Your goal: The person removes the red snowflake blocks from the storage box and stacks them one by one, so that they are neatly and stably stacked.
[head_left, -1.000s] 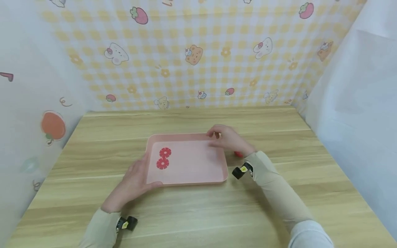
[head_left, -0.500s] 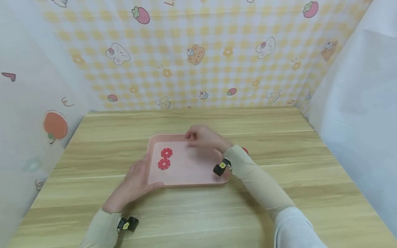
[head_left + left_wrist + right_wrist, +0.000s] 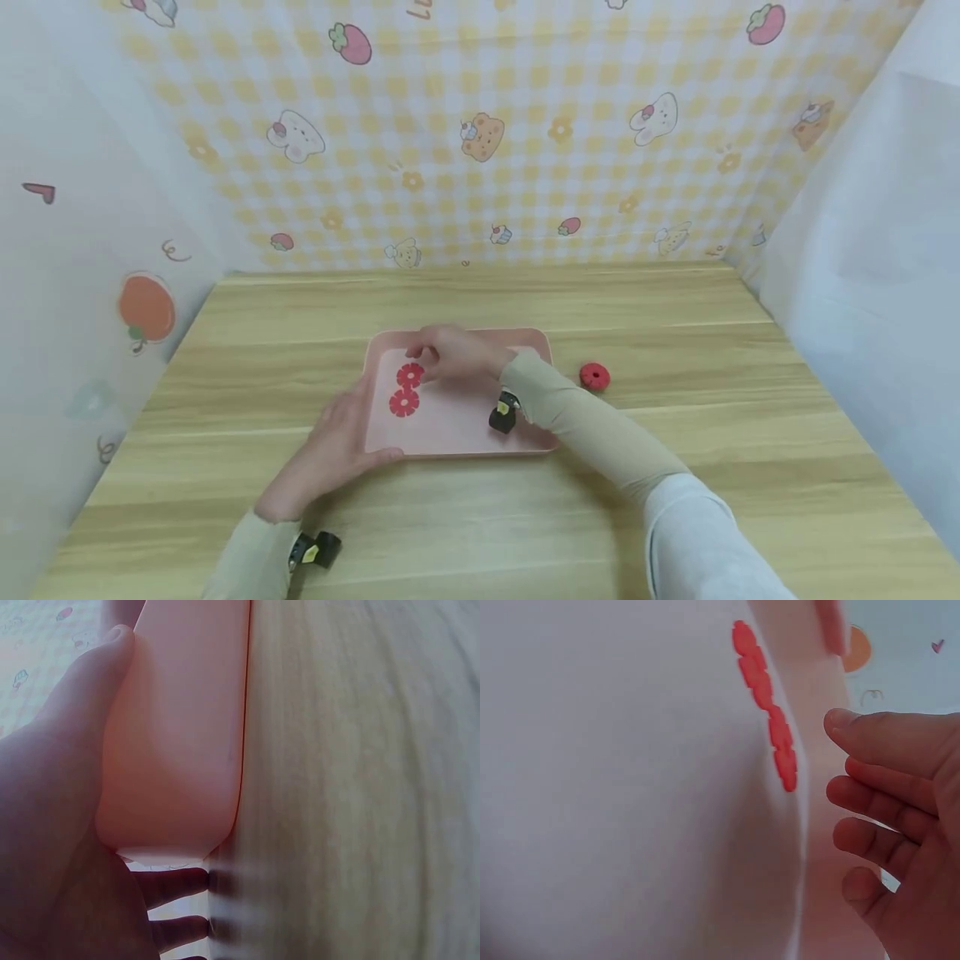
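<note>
A pink tray [image 3: 465, 456] stands on the wooden table. My left hand [image 3: 330, 446] rests at its near left corner, thumb along the front side and straight fingers along the left end. In the left wrist view that hand's fingers [image 3: 171, 888] reach down past the tray's corner to the table. Two flat red notched discs [image 3: 404, 403] lie in the tray's left part, one behind the other, edges meeting. Over the tray, just right of the rear disc, my right hand [image 3: 461, 354] hovers with loosely bent fingers. Its thumb and fingertips stand apart with nothing between them in the right wrist view.
Right of the tray on the table [image 3: 465, 533] sits a thicker red notched round piece [image 3: 595, 377] with a dark centre hole, like stacked discs. A patterned yellow checked cloth [image 3: 480, 200] hangs behind the table, with white sheets on both sides.
My right hand has moved left across the tray, from its right rim to beside the red discs. The red piece right of the tray has come into full sight. My left hand stays put.
</note>
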{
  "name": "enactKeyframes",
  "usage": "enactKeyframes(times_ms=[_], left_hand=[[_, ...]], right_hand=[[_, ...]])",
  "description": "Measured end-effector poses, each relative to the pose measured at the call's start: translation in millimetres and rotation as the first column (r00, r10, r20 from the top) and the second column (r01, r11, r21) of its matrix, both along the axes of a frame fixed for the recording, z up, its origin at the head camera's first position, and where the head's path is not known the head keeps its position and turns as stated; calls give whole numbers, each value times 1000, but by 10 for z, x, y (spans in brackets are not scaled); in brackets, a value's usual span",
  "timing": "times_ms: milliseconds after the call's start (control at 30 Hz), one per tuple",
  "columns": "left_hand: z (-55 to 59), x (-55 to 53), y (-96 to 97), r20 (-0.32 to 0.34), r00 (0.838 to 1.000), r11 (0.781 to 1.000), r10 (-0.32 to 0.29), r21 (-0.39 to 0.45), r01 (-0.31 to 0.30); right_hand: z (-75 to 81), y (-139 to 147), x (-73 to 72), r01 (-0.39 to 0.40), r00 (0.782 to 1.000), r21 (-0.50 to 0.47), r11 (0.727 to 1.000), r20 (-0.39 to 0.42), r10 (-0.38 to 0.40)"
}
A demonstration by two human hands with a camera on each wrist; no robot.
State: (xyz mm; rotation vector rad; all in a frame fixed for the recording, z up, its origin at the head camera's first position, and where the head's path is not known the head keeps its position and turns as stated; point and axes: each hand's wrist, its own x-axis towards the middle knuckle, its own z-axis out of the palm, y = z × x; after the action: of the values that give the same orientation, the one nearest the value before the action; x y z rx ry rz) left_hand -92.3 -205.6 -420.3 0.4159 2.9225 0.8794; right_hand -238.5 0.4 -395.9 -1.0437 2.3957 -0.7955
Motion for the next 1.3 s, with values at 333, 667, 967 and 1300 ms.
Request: enactKeyframes(times_ms=[333,667,967,1300], left_hand=[[10,42,33,-14,1000,1000,2,-12,-3],[39,36,38,26,1000,1000,16,-25,-15],[41,38,41,27,999,1000,21,-23,-20],[25,11,24,15,1000,1000,10,-10,-10]], right_hand=[[-182,-166,48,-80,983,92,992,-158,94],[-146,-221,87,-75,968,177,981,-225,114],[-131,-246,94,-42,972,196,980,-220,86],[-28,-172,104,17,996,106,994,-88,-7]])
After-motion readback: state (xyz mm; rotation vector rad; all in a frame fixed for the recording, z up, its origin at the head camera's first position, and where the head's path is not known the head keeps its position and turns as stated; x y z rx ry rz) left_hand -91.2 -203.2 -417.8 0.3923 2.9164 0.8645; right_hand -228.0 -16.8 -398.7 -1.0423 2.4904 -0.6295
